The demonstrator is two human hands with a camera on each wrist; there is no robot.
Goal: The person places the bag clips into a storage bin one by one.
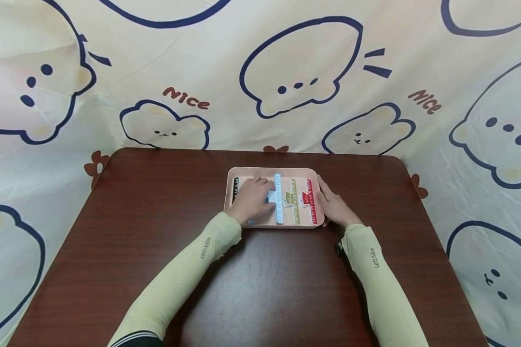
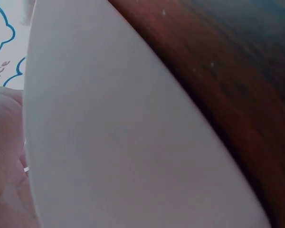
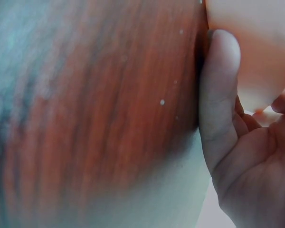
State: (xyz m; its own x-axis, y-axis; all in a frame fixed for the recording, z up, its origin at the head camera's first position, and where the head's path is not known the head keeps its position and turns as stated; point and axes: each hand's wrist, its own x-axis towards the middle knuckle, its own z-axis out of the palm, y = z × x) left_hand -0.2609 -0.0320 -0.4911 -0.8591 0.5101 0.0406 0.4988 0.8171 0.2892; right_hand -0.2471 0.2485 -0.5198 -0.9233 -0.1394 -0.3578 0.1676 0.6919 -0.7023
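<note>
A pale pink tray (image 1: 260,169) holds several narrow rulers with shaped pieces on their sides. My left hand (image 1: 253,198) reaches over the tray, its thumb and fingertips at the side piece of a light blue ruler (image 1: 279,200). Part of another blue item shows beneath that hand, mostly hidden. My right hand (image 1: 333,206) holds the tray's right end, fingers along the side and thumb near the front corner. In the right wrist view the thumb (image 3: 218,80) lies against the tray wall (image 3: 261,52). The tray's wall (image 2: 118,114) fills most of the left wrist view.
Right of the blue ruler lie a green ruler (image 1: 295,201) and a red ruler (image 1: 311,201). A black ruler (image 1: 235,189) lies at the tray's left end. The tray stands on a dark brown table (image 1: 260,279), with a printed cloth (image 1: 226,58) hanging behind.
</note>
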